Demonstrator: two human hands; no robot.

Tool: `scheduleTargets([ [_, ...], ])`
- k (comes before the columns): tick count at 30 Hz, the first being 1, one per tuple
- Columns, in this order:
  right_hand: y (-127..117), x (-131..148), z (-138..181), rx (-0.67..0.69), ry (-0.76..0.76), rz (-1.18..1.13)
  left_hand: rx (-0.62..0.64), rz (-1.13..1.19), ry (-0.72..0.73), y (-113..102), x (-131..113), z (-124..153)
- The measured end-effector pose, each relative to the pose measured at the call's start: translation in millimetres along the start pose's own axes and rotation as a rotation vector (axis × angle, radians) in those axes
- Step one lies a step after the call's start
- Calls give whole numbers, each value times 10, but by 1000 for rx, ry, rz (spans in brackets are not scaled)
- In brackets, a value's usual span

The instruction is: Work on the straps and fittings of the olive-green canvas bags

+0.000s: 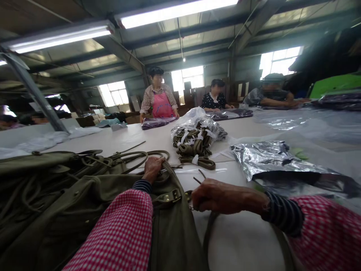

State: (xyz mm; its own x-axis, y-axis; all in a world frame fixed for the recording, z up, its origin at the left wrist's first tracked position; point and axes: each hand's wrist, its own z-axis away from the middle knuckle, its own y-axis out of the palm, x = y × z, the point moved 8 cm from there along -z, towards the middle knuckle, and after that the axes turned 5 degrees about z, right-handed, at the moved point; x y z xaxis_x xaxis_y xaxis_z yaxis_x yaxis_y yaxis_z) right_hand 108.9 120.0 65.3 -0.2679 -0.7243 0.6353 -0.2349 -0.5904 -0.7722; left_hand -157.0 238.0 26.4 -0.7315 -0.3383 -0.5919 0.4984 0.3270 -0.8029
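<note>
An olive green canvas bag (93,199) lies on the white table (135,139) in front of me, with cords and handles trailing from its top. My left hand (152,168) is closed on the bag's top edge near a handle loop. My right hand (216,195) is closed in a pinch on a metal clip at the end of an olive strap (207,233) beside the bag's brass buckle (172,195). Both arms wear red checked sleeves over striped cuffs.
A clear plastic bag of bundled olive straps (194,139) sits just beyond my hands. Shiny plastic packets (270,158) lie at the right. Three people stand or sit at the table's far side with dark packed items (158,122). More olive bags (34,162) pile at left.
</note>
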Motion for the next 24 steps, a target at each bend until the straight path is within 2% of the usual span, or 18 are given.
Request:
scheduleTargets([
  [4,160,34,78,86,-26,-39,-65,-104,-5,-143,-104,129],
  [6,199,75,157,72,-40,-38,-97,-142,-3,-198,-144,190],
  [11,252,116,357,-36,-13,54,-120,-184,71,-303,-228,316],
  [13,225,132,462,-153,21,164,-149,-184,157,-407,-323,432],
  [15,193,169,611,-287,69,253,-174,-184,268,-553,-483,669],
  [18,287,295,824,-346,65,235,-98,-195,556,-723,-876,1375],
  [20,420,387,902,-318,25,176,76,-197,922,-698,-1190,2154],
  [22,551,432,920,-300,6,142,316,-228,1144,-538,-1273,2936],
  [23,602,434,910,-304,6,140,409,-285,1191,-413,-1228,3253],
  [24,641,425,890,-315,8,145,412,-296,1292,-328,-1190,3550],
])
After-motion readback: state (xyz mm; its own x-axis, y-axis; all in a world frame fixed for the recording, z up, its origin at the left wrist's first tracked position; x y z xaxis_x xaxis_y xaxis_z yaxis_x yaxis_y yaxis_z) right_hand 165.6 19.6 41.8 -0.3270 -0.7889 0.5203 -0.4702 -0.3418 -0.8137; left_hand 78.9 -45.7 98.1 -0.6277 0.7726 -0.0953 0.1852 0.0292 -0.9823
